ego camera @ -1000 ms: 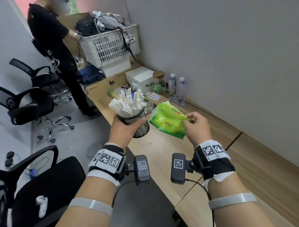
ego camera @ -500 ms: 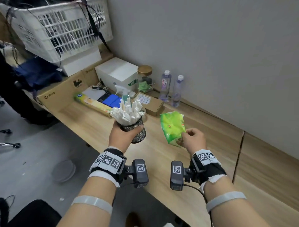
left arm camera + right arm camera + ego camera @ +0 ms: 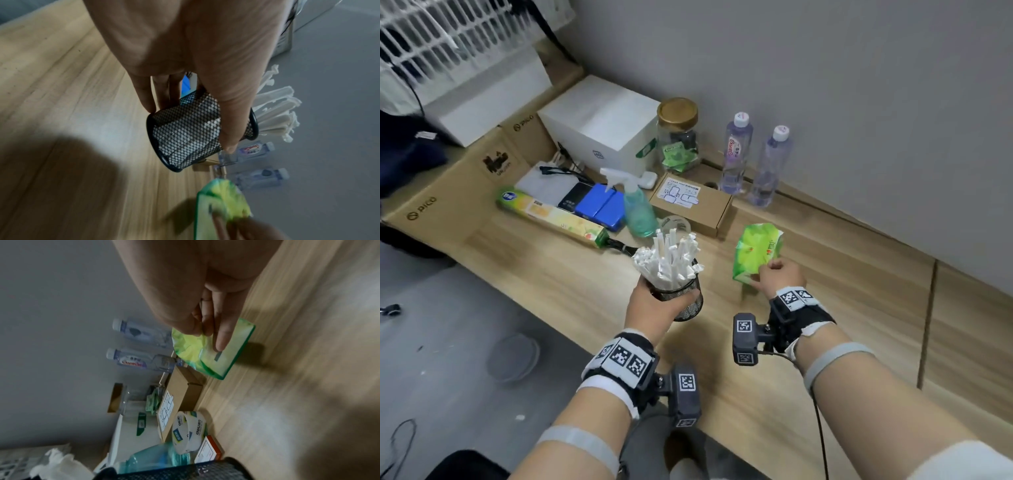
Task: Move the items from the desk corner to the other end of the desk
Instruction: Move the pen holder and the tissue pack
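Observation:
My left hand (image 3: pixel 654 301) grips a black mesh cup (image 3: pixel 685 301) (image 3: pixel 191 134) stuffed with white paper-wrapped straws (image 3: pixel 671 257), held just above the wooden desk (image 3: pixel 571 274). My right hand (image 3: pixel 779 279) pinches the near corner of a green tissue pack (image 3: pixel 756 253) (image 3: pixel 207 350), which hangs low over the desk to the right of the cup. In the right wrist view the thumb and fingers (image 3: pixel 223 337) clamp the pack's edge. Both items are near the cluttered desk end.
Ahead lie a brown flat box (image 3: pixel 691 202), a teal spray bottle (image 3: pixel 638 209), a tape roll (image 3: pixel 189 433), a long green box (image 3: pixel 551 216), blue cases (image 3: pixel 602 207), two water bottles (image 3: pixel 736 154), a jar (image 3: pixel 678 137), a white box (image 3: pixel 599 120) and cartons. The grey wall (image 3: pixel 825 85) runs along the desk's far side.
The view has swung down and closer to the desk end; the person and chairs have left the frame. Both hands, still holding cup and pack, have lowered toward the desk surface.

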### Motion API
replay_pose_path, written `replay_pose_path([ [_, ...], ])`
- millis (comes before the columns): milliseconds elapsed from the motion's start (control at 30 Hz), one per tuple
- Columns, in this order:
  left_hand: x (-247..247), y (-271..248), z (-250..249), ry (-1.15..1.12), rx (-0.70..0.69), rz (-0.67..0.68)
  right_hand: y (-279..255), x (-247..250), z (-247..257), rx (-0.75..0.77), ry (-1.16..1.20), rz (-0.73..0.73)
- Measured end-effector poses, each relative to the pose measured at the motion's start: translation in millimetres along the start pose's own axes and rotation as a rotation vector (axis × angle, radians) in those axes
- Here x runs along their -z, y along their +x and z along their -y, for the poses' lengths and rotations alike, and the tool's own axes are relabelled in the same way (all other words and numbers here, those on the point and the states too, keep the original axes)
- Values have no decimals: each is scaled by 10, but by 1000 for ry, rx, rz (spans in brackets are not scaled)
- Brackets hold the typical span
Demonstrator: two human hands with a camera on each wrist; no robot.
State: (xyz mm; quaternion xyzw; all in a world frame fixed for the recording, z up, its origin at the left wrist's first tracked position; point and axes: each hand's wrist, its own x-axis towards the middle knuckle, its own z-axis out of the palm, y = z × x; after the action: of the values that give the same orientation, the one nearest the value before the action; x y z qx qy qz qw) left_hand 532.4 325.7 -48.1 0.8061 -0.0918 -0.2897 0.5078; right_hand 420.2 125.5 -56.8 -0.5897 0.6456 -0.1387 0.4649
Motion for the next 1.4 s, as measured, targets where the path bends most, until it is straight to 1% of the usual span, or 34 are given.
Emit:
replay_pose_path([
  [67, -65, 145, 46, 15, 17, 9, 224, -187, 114, 16, -42, 5],
  [167, -172, 369, 100, 11, 37, 10, 532, -400, 277, 31, -40, 19],
  [233, -259, 496, 103, 5, 43, 4, 679, -490, 307, 42, -24, 58],
  [333, -408, 655, 93, -11, 49, -2, 735, -515, 278, 114, -52, 184],
  [400, -526, 751, 65, -12, 45, -11, 751, -486, 231, 141, -5, 212],
  [500, -716, 887, -31, -2, 10, -11, 788, -417, 96, 159, 66, 177],
  [600, -872, 1007, -139, 19, -24, 20, 784, -308, -39, 144, 110, 148],
  [667, -961, 1085, -174, 34, -36, 9, 798, -244, -154, 121, 134, 132],
  [800, -1083, 1152, -162, 54, -19, -35, 776, -156, -360, 60, 155, 124],
  [900, -1133, 1153, -123, 54, 1, -48, 700, -102, -406, 41, 176, 120],
  [1133, -1021, 1064, -72, 53, 30, -11, 546, 14, -399, 52, 189, 164],
  [1267, -795, 880, 7, -10, 104, -41, 375, 40, -393, 49, 228, 191],
  [1400, -509, 574, 59, -44, 129, -52, 75, 84, -438, 73, 250, 194],
])
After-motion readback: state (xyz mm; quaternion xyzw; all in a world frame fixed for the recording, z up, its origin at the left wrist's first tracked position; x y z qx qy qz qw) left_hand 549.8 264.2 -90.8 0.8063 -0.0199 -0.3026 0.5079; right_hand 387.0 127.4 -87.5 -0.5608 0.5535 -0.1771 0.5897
